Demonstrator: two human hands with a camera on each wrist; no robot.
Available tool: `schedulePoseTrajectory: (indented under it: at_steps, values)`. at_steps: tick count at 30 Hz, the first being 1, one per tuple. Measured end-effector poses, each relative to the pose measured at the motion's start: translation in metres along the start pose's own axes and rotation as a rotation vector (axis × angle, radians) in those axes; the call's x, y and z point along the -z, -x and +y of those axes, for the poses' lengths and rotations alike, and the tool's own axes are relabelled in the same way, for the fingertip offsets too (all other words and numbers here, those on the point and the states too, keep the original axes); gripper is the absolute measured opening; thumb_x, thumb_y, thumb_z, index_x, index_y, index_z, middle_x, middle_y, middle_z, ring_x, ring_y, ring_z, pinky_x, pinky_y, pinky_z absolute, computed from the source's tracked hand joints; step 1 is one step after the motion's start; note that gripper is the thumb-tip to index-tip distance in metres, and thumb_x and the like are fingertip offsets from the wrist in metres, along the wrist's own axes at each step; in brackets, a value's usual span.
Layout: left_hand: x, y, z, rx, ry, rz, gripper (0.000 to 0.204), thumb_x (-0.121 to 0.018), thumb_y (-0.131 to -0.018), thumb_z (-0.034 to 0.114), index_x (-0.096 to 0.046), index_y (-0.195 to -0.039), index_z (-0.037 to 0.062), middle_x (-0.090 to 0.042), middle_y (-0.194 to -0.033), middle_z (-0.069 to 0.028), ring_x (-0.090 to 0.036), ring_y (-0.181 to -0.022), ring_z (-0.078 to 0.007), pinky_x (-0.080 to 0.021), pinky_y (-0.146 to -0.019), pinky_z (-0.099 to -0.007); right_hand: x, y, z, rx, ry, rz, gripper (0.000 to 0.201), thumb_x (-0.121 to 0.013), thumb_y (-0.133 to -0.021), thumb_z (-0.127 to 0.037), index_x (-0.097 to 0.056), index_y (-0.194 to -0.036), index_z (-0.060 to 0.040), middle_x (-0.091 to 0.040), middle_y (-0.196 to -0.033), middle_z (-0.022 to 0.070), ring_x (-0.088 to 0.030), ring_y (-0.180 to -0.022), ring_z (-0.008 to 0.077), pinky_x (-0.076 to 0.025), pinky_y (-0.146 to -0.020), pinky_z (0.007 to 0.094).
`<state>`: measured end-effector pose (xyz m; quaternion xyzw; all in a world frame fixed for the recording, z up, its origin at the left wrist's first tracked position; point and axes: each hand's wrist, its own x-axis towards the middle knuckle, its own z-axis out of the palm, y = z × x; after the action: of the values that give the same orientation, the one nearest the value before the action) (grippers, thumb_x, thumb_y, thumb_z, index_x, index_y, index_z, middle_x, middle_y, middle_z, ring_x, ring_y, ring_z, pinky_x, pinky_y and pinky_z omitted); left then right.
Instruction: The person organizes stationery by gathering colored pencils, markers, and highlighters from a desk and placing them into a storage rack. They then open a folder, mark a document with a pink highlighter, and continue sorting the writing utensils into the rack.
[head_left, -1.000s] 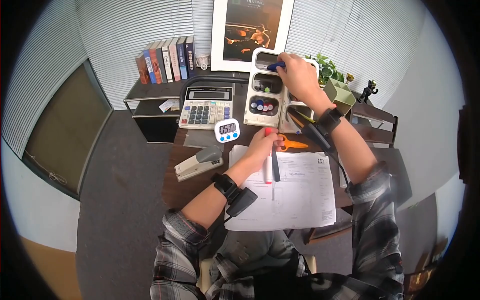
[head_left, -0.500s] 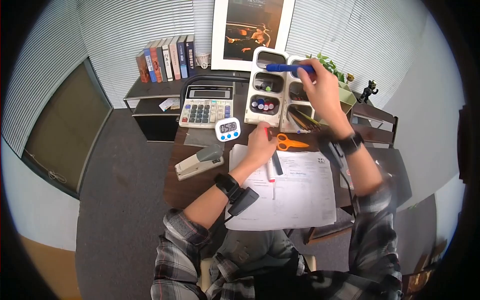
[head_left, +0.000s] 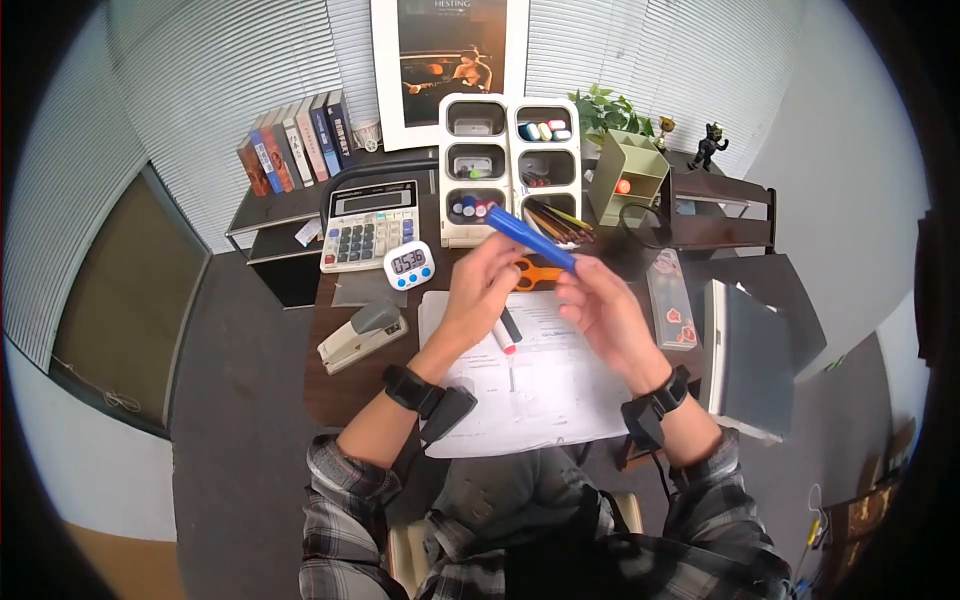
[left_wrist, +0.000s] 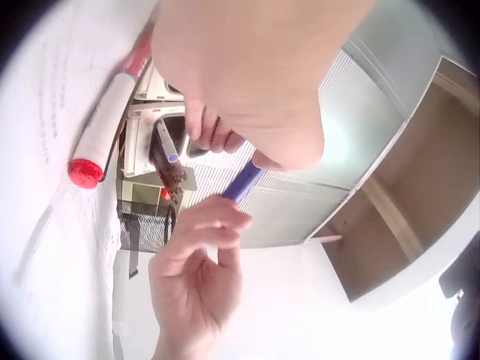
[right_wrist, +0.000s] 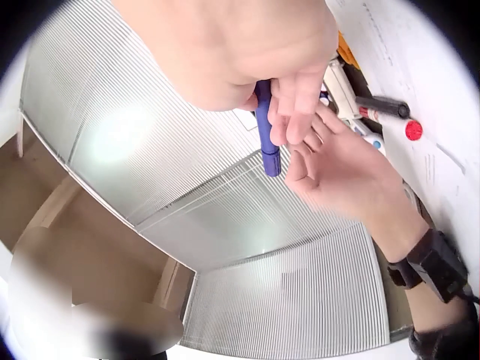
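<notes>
A blue marker is pinched at its right end by the right hand, above the papers. Close to the marker's other half is the left hand, palm turned inward; in the right wrist view the left hand has loosely bent fingers beside the blue marker, with no clear grip on it. The left wrist view shows the right hand's fingertips on the marker. On the papers lie a white marker with red ends and a dark marker side by side.
Behind the hands stands a white organizer with markers and pencils in compartments. Orange scissors lie before it. Left are a stapler, a timer and a calculator; right, a clear box and a dark folder.
The right hand has brought the blue marker from over the organizer down toward the left hand. The left hand has come off the red-ended marker and risen. The head view has shifted right.
</notes>
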<state>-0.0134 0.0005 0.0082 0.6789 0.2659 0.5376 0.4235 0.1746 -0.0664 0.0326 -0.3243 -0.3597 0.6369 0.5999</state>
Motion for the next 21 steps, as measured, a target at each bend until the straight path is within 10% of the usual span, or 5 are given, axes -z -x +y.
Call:
schedulePoseTrajectory:
  at_steps: [6,8,12,14,21]
  values:
    - [-0.016,0.008,0.008,0.215,0.383,-0.157,0.023,-0.050,-0.102,0.015,-0.054,-0.117,-0.0020,-0.064,-0.118,-0.0134,-0.062,-0.108,-0.0183,-0.048,-0.096,-0.0320,-0.018,-0.003,0.021,-0.149,-0.028,-0.132,0.030,-0.048,-0.105,-0.027,-0.056,-0.118,-0.0010,-0.065,-0.116,0.0091,-0.066,-0.101,0.0166,-0.058,-0.082,0.0321]
    - [-0.013,0.007,0.008,0.310,0.401,-0.107,0.021,-0.050,-0.103,0.017,-0.054,-0.114,-0.0006,-0.067,-0.109,-0.0111,-0.064,-0.099,-0.0159,-0.051,-0.089,-0.0297,-0.018,0.000,0.014,-0.189,0.418,-0.135,0.034,-0.049,-0.105,-0.029,-0.056,-0.120,0.0004,-0.065,-0.115,0.0082,-0.066,-0.099,0.0156,-0.056,-0.084,0.0320]
    - [-0.003,0.006,0.017,0.267,0.158,-0.008,0.020,-0.055,-0.102,0.020,-0.054,-0.108,0.0008,-0.059,-0.076,-0.0008,-0.055,-0.071,-0.0078,-0.046,-0.065,-0.0255,-0.008,-0.008,-0.014,0.486,0.916,0.002,0.033,-0.052,-0.104,-0.027,-0.056,-0.120,0.0016,-0.066,-0.106,0.0077,-0.061,-0.096,0.0136,-0.051,-0.084,0.0297]
    - [-0.009,0.009,0.019,0.154,-0.148,-0.165,0.024,-0.058,-0.100,0.023,-0.056,-0.107,-0.0005,-0.056,-0.073,-0.0005,-0.050,-0.067,-0.0069,-0.041,-0.059,-0.0263,-0.022,-0.013,-0.029,0.471,0.756,-0.026,0.031,-0.053,-0.103,-0.026,-0.057,-0.116,0.0015,-0.066,-0.106,0.0073,-0.061,-0.096,0.0137,-0.051,-0.084,0.0295]
    - [-0.011,0.010,0.013,0.057,-0.317,-0.331,0.028,-0.062,-0.098,0.026,-0.058,-0.107,-0.0001,-0.059,-0.072,-0.0157,-0.059,-0.060,-0.0275,-0.043,-0.056,-0.0391,-0.015,-0.028,-0.044,0.621,1.478,-0.222,0.029,-0.053,-0.101,-0.025,-0.059,-0.104,0.0034,-0.064,-0.079,0.0225,-0.066,-0.070,0.0361,-0.050,-0.065,0.0395]
